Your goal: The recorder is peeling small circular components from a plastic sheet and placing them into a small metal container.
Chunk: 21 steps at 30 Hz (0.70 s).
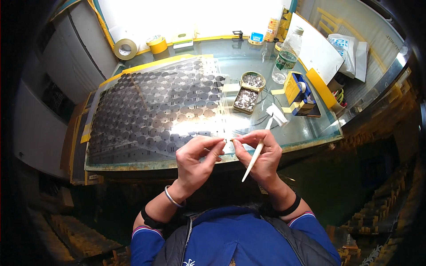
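My left hand (pixel 197 158) is closed in a pinch at the table's front edge, thumb against the forefinger. Whatever lies between those fingertips, if anything, is too small to make out. Close beside it, my right hand (pixel 262 157) holds a slim white tapered stick-like tool (pixel 254 163) slanting across its fingers. A tiny dark-orange piece (pixel 233 140) shows at its thumb and fingertip. Left of and beyond the hands lies a film sheet (pixel 155 106) printed with rows of dark discs. A round tin (pixel 253 80) and a rectangular tin (pixel 246 99), both filled with small dark and pale bits, stand ahead.
On the glass-topped table (pixel 317 128) stand a clear bottle (pixel 286 55) and a blue tape dispenser (pixel 301 95). Crumpled white paper (pixel 277 115) lies near the right hand. Tape rolls (pixel 125 48) sit at the back left. A white board (pixel 313 46) leans at the right.
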Each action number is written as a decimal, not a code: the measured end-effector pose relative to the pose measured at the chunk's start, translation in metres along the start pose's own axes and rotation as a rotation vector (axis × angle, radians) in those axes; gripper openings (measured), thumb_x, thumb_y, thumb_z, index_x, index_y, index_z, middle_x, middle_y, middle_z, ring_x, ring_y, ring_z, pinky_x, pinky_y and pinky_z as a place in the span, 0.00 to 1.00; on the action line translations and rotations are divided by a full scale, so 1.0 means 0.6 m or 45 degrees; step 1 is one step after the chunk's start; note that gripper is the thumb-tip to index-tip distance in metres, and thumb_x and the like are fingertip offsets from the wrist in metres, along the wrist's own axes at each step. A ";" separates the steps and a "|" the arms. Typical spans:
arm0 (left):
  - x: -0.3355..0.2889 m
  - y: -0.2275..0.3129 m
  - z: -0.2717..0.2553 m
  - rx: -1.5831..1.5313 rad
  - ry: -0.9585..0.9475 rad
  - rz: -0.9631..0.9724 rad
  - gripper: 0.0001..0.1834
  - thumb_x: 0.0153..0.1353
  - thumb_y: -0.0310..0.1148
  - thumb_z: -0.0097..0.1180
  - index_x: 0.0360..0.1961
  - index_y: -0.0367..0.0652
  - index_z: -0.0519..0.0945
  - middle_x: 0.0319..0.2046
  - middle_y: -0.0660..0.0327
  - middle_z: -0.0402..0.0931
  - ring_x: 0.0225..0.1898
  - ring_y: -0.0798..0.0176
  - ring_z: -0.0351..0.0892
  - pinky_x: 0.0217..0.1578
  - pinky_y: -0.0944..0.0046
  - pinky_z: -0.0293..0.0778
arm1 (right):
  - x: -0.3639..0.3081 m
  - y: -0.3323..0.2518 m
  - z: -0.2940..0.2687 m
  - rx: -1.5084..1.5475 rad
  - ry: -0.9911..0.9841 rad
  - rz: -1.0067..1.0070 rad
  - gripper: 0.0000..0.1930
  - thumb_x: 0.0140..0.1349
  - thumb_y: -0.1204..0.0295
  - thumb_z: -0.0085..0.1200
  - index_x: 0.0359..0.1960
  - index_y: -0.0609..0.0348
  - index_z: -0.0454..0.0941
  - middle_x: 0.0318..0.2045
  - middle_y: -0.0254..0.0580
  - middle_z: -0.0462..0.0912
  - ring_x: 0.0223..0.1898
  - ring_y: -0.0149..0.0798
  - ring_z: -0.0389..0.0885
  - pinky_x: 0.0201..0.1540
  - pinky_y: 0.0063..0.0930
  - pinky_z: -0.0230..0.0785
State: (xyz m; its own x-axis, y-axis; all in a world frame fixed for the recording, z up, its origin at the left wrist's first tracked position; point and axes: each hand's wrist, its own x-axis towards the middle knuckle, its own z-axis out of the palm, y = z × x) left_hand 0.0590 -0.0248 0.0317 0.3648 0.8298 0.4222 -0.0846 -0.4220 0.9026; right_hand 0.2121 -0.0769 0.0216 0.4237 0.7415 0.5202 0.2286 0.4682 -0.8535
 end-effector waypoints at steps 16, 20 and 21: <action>0.012 0.027 0.005 0.206 -0.105 0.006 0.08 0.56 0.22 0.63 0.39 0.34 0.86 0.30 0.55 0.84 0.29 0.67 0.85 0.29 0.71 0.81 | -0.006 0.016 -0.004 -0.096 -0.005 -0.284 0.12 0.49 0.79 0.69 0.32 0.59 0.77 0.28 0.42 0.84 0.34 0.37 0.87 0.39 0.29 0.79; 0.007 0.001 0.004 -0.108 -0.118 -0.225 0.08 0.58 0.25 0.64 0.39 0.34 0.86 0.30 0.57 0.85 0.30 0.71 0.84 0.30 0.73 0.80 | -0.005 0.015 -0.003 -0.107 -0.014 -0.340 0.11 0.49 0.79 0.69 0.30 0.58 0.77 0.27 0.41 0.84 0.33 0.39 0.87 0.40 0.31 0.79; 0.008 0.001 0.004 -0.109 -0.119 -0.225 0.08 0.58 0.25 0.64 0.39 0.34 0.86 0.30 0.57 0.85 0.30 0.71 0.84 0.30 0.73 0.80 | -0.005 0.015 -0.003 -0.108 -0.013 -0.340 0.11 0.49 0.79 0.69 0.30 0.58 0.77 0.27 0.41 0.84 0.33 0.39 0.87 0.40 0.31 0.79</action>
State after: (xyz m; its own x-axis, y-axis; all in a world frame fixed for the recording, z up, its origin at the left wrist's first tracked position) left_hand 0.0627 -0.0220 0.0343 0.4650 0.8491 0.2504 -0.0887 -0.2367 0.9675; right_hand 0.2147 -0.0760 0.0123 0.3297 0.6026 0.7268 0.4039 0.6058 -0.6855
